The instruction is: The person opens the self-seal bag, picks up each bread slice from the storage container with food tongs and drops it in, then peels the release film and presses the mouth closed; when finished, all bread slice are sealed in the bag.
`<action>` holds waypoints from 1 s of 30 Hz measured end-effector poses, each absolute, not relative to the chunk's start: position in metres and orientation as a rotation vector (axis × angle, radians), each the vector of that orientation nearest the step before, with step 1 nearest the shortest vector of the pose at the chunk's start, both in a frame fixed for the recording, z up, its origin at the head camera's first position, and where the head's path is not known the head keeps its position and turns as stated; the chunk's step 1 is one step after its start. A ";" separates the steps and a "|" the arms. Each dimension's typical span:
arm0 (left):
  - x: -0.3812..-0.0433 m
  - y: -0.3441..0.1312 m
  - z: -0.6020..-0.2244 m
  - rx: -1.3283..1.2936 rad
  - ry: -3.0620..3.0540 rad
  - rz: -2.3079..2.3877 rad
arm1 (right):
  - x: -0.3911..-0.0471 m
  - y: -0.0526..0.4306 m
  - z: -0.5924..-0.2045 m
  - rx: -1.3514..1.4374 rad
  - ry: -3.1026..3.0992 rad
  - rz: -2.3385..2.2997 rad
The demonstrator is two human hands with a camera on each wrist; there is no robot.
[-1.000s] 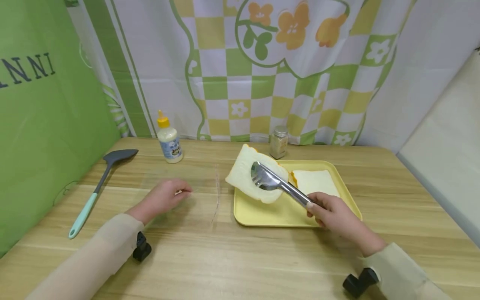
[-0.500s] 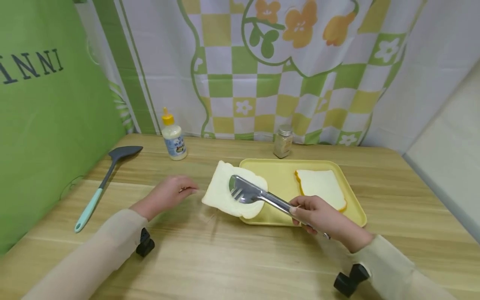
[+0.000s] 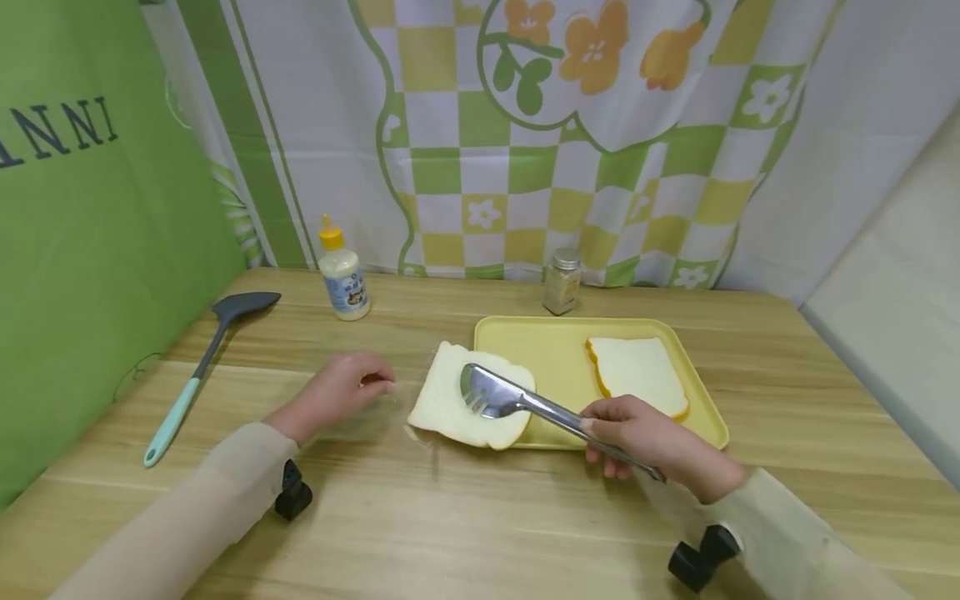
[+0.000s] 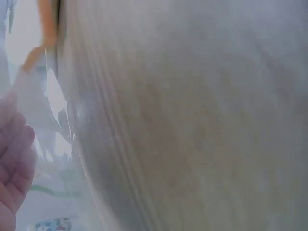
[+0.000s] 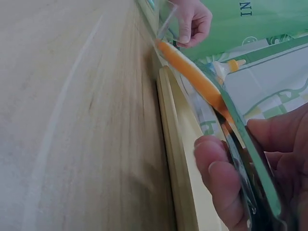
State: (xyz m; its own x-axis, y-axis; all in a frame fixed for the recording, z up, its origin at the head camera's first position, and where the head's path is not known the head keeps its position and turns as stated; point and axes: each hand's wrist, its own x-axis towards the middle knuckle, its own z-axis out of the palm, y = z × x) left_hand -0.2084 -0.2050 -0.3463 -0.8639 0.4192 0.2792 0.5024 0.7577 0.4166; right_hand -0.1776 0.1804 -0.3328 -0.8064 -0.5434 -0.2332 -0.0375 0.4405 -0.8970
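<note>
My right hand (image 3: 633, 429) grips metal tongs (image 3: 557, 413), whose ends clasp a bread slice (image 3: 437, 396). The slice is raised and tilted over the left edge of the yellow tray (image 3: 547, 335), its far end reaching past the rim. Fingertips of my left hand (image 3: 341, 393) pinch what looks like a clear plastic bag (image 4: 57, 103), nearly invisible against the table in the head view. The slice's left end is right at the bag's edge. In the right wrist view the slice's orange crust (image 5: 190, 74) faces the camera, with the left hand just beyond it.
Another bread slice (image 3: 643, 375) lies on the tray's right side. Behind the tray stands a spice jar (image 3: 562, 283). A yellow-capped squeeze bottle (image 3: 345, 283) is at back left, and a spatula (image 3: 187, 387) with a mint handle lies at far left.
The tongs have carried the bread slice left and lower, from above the tray to the bag's edge. My right hand moved left with them; the left hand has barely moved.
</note>
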 end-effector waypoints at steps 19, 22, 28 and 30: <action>-0.210 -0.203 -0.347 -0.703 -2.847 -0.788 | -0.182 0.200 -0.321 -0.649 2.494 -1.200; -0.210 -0.201 -0.348 -0.713 -2.852 -0.789 | -0.181 0.201 -0.319 -0.693 2.522 -1.210; -0.211 -0.200 -0.348 -0.727 -2.855 -0.777 | -0.182 0.204 -0.315 -0.739 2.440 -1.284; -0.210 -0.200 -0.348 -0.727 -2.850 -0.773 | -0.183 0.205 -0.316 -0.728 2.399 -1.275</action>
